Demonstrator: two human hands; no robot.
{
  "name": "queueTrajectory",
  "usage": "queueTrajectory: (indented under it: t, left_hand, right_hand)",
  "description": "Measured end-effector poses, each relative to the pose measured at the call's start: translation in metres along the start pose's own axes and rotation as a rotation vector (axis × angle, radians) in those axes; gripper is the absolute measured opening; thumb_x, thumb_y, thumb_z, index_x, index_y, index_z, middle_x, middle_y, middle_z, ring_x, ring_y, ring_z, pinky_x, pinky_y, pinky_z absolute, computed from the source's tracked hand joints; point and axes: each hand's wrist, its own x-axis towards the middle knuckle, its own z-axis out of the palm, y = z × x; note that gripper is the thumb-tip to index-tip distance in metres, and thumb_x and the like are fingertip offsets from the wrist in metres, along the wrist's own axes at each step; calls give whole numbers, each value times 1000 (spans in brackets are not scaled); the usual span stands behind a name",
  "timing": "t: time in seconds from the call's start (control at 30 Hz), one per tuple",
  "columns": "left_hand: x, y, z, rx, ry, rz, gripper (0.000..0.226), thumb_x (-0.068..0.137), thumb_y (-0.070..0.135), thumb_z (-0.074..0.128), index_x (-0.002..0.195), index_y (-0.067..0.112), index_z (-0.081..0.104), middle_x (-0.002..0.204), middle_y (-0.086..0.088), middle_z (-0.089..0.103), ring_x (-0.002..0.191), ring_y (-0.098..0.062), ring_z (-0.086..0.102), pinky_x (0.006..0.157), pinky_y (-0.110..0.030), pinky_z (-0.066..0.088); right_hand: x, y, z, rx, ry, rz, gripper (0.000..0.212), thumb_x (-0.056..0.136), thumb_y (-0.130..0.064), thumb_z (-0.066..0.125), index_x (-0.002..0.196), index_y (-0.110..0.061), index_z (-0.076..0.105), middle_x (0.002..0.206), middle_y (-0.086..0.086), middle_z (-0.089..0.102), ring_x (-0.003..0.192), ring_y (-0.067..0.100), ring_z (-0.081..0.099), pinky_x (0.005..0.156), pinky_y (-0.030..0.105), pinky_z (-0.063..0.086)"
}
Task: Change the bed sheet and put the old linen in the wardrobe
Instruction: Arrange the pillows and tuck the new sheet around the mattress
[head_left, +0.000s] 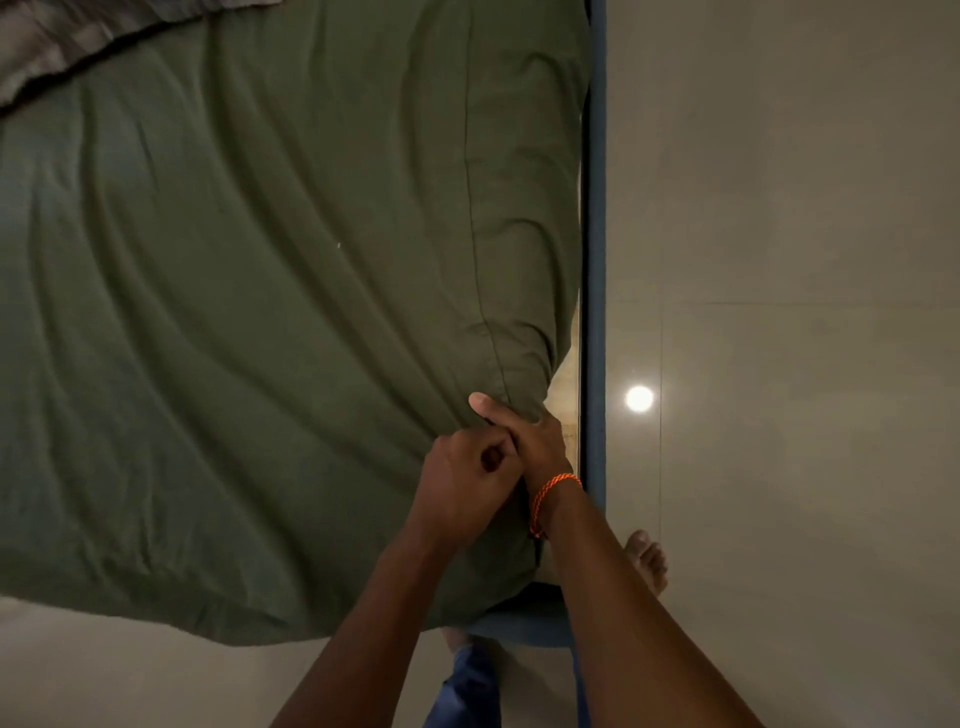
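- Left hand (467, 483): fingers curled into a fist around a bunched fold of the green sheet (249, 322), at the near right corner of the bed.
- Right hand (524, 436): just beside the left and touching it; thumb stretched out flat on top of the cloth, the other fingers wrapped under the gathered edge and hidden from view. Grip on the same corner of the sheet.
- Orange braided thread (550, 493) tied around the right wrist.
- Green sheet: covers nearly the whole mattress, with long diagonal creases running toward the gripped corner. At that corner it is pulled up, and a pale strip of mattress (569, 395) shows between cloth and frame.
- Blue bed frame (595, 260): rail along the right side of the sheet and across the near corner.
- Grey patterned cloth (47, 47): lies on the far left corner of the bed, on top of the sheet.
- Tiled floor (779, 260): right of the bed, with a round bright light reflection (639, 398).
- Bare foot (647, 561) on the floor beside the frame; blue trouser leg (467, 686) at the lower edge.
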Motion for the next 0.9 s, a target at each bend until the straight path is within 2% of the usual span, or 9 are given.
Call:
queueTrajectory:
  t: [0.07, 0.17, 0.33, 0.57, 0.7, 0.8, 0.9]
  left_hand:
    - [-1, 2, 2, -76, -4, -34, 19, 89, 7, 65, 70, 11, 65, 54, -2, 62, 48, -21, 61, 50, -40, 51]
    - [0, 1, 2, -188, 0, -82, 21, 88, 1, 63, 69, 9, 68, 55, -7, 62, 46, -29, 60, 45, -30, 45]
    - [-3, 7, 7, -277, 6, -96, 23, 87, -1, 62, 68, 7, 69, 53, -10, 60, 43, -25, 56, 45, -26, 41]
    - [-10, 23, 13, -330, 35, -81, 27, 89, -5, 61, 65, 5, 67, 49, -4, 57, 40, -18, 51, 44, -26, 39]
    - [-12, 21, 16, -369, 34, -59, 24, 87, 0, 61, 64, 5, 65, 49, -5, 56, 40, -23, 51, 43, -32, 40]
    - [-6, 18, 24, -363, 10, -86, 20, 85, 7, 61, 65, 6, 64, 50, -6, 58, 41, -25, 54, 46, -38, 44]
    - [2, 11, 28, -411, -48, -151, 23, 86, 6, 60, 64, 9, 66, 50, -4, 60, 40, -15, 54, 45, -27, 42]
  right_hand:
    - [0, -1, 0, -4, 5, -5, 46, 69, -31, 96, 109, -16, 78, 102, 4, 80, 97, 23, 77, 94, 48, 61]
    - [-1, 0, -2, -28, -2, -28, 46, 69, -33, 96, 108, -15, 77, 99, 4, 80, 95, 21, 77, 93, 45, 61]
    - [-7, -7, -7, -6, -20, -44, 43, 73, -27, 94, 108, -11, 76, 98, 5, 80, 94, 21, 77, 91, 40, 61]
    - [-18, -13, -13, 40, -25, -63, 40, 76, -19, 91, 112, -11, 75, 104, 10, 79, 101, 26, 76, 93, 44, 60]
    - [-22, -15, -13, 29, 8, -49, 42, 79, -18, 89, 116, -8, 74, 103, 11, 79, 99, 26, 77, 88, 40, 62]
    - [-19, -15, -16, -50, 38, -26, 40, 81, -26, 87, 115, -11, 75, 102, 8, 80, 99, 25, 77, 89, 38, 61]
    - [-18, -10, -26, -258, 99, -45, 49, 80, -51, 83, 117, -21, 73, 101, 1, 80, 97, 19, 76, 83, 29, 59]
